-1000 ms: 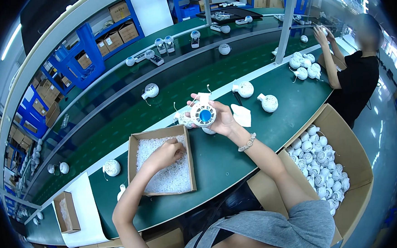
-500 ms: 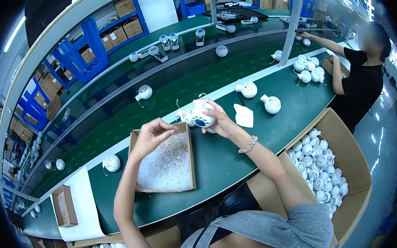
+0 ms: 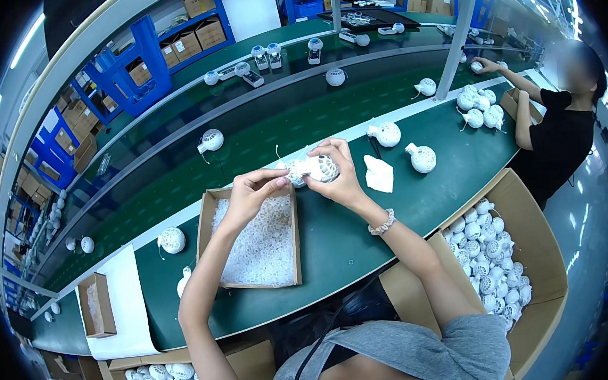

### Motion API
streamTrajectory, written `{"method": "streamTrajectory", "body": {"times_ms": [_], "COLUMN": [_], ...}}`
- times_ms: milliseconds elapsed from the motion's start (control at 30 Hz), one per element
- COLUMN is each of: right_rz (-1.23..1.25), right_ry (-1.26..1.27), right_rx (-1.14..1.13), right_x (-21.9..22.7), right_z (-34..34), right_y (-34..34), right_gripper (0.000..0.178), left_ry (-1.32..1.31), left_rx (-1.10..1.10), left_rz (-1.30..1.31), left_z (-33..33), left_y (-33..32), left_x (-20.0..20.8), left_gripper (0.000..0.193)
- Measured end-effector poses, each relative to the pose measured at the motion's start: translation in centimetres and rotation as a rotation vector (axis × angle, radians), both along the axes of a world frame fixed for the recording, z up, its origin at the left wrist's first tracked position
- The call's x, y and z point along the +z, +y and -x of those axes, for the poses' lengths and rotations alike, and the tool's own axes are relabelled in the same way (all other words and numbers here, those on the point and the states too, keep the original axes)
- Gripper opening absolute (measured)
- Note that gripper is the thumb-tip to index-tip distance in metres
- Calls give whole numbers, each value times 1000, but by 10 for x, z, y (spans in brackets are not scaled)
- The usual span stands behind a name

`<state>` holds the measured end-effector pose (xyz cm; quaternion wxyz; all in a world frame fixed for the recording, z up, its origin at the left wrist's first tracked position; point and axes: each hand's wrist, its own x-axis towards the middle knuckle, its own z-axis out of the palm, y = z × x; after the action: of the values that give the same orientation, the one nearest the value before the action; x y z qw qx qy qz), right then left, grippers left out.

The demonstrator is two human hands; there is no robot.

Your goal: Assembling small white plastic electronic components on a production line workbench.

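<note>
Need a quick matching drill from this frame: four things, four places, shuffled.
Things:
1. white perforated ball part
2. shallow cardboard tray of small white pieces
3. folded white cloth
4. large carton of white balls

Places:
A. on the green table, right of the hands
B. beside the table, at the person's right
C. held in left hand and right hand
D. on the table under the left forearm

Pairs: 1-C, 2-D, 3-A, 4-B
</note>
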<state>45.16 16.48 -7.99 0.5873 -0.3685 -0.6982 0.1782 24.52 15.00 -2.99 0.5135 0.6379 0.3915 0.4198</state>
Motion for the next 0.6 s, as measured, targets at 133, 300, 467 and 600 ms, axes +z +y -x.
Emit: {"method": "streamTrajectory", "body": {"times_ms": [133,300,467,600], "right_rz": [-25,-25,-30,-77], "right_ry": [-14,-23,-36,-82], "right_rx": [18,-28,-93,-141], "right_x": [-3,-2,-6,-6], "right_z": [3,4,4,8], "right_y": [-1,-1,0,-2], "right_gripper": [43,41,40,39], "left_ry": [-143,-39,57,152], "left_rx": [-22,-50,-43,78], "left_rz": [94,-32,-158,-329], "left_z": [-3,-2,-7,-19], "left_y": [3,1,-1,-6], "left_x": [-9,-9,-6,-6], "left_gripper": [20,18,17,17]}}
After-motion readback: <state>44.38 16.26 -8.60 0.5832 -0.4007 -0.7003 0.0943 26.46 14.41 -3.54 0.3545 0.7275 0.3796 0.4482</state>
